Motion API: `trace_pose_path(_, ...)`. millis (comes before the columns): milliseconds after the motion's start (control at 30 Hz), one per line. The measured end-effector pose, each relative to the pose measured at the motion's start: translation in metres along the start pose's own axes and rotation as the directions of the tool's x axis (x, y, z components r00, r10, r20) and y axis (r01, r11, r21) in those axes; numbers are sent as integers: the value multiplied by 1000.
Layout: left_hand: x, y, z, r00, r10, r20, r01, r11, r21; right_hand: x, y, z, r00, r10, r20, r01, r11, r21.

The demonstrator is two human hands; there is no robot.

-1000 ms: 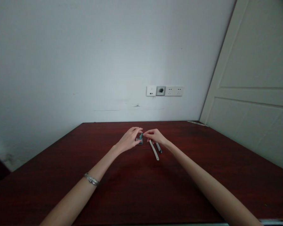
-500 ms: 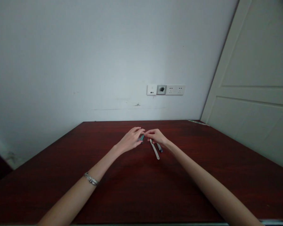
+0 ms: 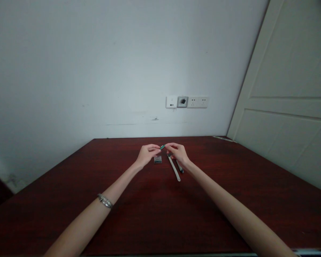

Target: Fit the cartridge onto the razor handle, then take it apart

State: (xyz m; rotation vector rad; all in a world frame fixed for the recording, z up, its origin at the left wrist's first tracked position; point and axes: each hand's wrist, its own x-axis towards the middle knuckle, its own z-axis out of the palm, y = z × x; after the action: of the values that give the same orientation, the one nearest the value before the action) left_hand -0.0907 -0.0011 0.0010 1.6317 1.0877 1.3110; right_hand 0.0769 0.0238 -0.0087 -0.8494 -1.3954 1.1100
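Observation:
A small, slim green piece (image 3: 162, 147) is pinched between the fingertips of both hands, a little above the table; its kind is too small to make out. My left hand (image 3: 147, 154) grips its left end with thumb and fingers closed. At its other end, the fingers of my right hand (image 3: 177, 151) are pressed together. Just below my left fingertips lies a small clear-and-grey flat case (image 3: 157, 160). Under my right hand lies a long pale handle (image 3: 174, 169) with a hole at its near end. Beside it is a thin tool with a dark end (image 3: 181, 170), partly hidden by the hand.
The dark red wooden table (image 3: 160, 214) meets a white wall (image 3: 96, 71) at its back edge. Sockets and switches (image 3: 187, 102) sit on the wall. A pale panelled door (image 3: 289, 107) stands at the right. A thin strip (image 3: 224, 139) lies at the back right corner.
The green piece has risen off the case and turned flatter, now held by both hands. My left hand has drawn back and closed its fingers, uncovering the case.

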Motion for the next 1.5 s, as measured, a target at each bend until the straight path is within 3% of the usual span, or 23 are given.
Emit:
trace_pose_path(167,-1,0,2,996,-74,-56,61,978,-199,-5,-4,5,1000,1,5,-1,1000,12)
trace_pose_path(400,2,-2,-3,992,-94,-81,78,979,-187,-4,3,1,999,-27,30,32,988,-148)
trace_pose_path(500,3,-4,-7,991,-116,-71,104,983,-148,-1,5,-6,980,-189,61,198,920,-337)
trace_pose_path(600,5,-6,-11,992,-120,-33,116,989,-91,1,2,-12,906,-385,177,421,770,-480)
trace_pose_path(700,6,-8,-13,996,-89,0,89,996,-27,1,-1,-14,832,-447,329,554,650,-520)
trace_pose_path(1167,10,-22,-23,993,-112,41,108,990,87,9,9,-13,759,-322,567,650,438,-621)
trace_pose_path(1333,18,-42,-32,1000,-4,26,-6,933,361,21,22,-15,795,-236,559,606,375,-702)
trace_pose_path(1500,18,-61,-37,981,-19,192,-89,836,542,33,34,-16,805,-74,588,581,300,-757)
